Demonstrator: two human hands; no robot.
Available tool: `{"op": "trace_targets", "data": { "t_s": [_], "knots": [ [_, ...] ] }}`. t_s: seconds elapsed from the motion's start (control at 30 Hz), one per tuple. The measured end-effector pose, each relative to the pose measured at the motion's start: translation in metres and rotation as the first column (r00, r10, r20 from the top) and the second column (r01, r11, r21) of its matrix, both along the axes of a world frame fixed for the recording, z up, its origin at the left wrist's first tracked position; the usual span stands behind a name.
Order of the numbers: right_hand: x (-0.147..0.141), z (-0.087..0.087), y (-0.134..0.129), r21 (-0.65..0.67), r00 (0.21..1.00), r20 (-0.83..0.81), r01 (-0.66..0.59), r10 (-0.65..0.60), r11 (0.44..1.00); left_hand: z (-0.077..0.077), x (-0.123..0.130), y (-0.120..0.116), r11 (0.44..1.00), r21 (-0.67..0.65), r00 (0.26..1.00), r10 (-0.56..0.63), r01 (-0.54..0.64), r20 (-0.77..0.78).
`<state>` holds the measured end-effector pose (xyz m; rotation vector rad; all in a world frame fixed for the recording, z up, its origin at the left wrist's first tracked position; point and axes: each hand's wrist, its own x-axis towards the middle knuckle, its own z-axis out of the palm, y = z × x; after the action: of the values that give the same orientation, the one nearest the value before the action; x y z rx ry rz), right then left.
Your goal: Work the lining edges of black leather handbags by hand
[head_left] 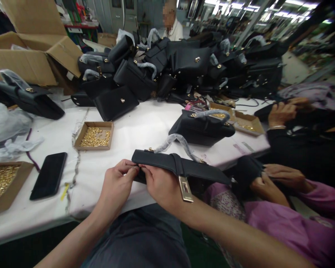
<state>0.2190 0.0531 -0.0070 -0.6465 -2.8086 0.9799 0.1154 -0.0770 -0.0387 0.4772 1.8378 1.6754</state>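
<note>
A black handbag (pixel 156 158) with a plastic-wrapped handle and a gold clasp plate (pixel 186 189) on its strap is tilted at the table's front edge. My left hand (pixel 118 182) pinches the bag's left end between thumb and fingers. Beside it, my right hand (pixel 162 186) reaches under the flap, with thumb and fingertips closed at the same corner. The clasp plate hangs over my right wrist. Whether a small part is between my fingertips is hidden. Behind the bag stands another black handbag (pixel 203 128) with a wrapped handle.
A small box of gold metal pieces (pixel 95 147) sits left of centre, and a larger one (pixel 11 167) at the left edge. A phone (pixel 48 175) lies between them. Piled black bags (pixel 190 63) fill the back. Co-workers' hands (pixel 281 113) work at the right; another person (pixel 173 26) is behind.
</note>
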Motion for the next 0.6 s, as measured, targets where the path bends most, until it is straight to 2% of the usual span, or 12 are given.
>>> {"op": "trace_targets", "data": {
  "t_s": [0.1,0.27,0.37,0.47,0.6],
  "knots": [
    [0.001,0.007,0.001,-0.002,0.997,-0.074,-0.031,0.031,1.0,0.004,0.001,0.001,1.0,0.019,1.0,0.013,-0.013,0.017],
    [0.0,0.019,0.006,-0.175,0.997,-0.066,0.029,-0.041,0.984,0.011,0.002,-0.002,0.998,0.031,0.998,-0.058,0.059,-0.036],
    [-0.004,0.02,0.009,-0.233,0.995,-0.054,0.071,-0.085,0.97,0.016,0.001,-0.003,0.994,0.033,0.993,-0.107,0.108,-0.041],
    [-0.007,0.015,0.011,-0.205,0.993,-0.022,0.11,-0.117,0.973,0.016,-0.002,-0.003,0.985,0.04,0.986,-0.165,0.166,-0.025],
    [-0.007,0.009,0.015,-0.09,0.995,-0.009,0.094,-0.095,0.992,0.006,-0.006,-0.001,0.976,0.047,0.977,-0.21,0.211,-0.033]
  ]
}}
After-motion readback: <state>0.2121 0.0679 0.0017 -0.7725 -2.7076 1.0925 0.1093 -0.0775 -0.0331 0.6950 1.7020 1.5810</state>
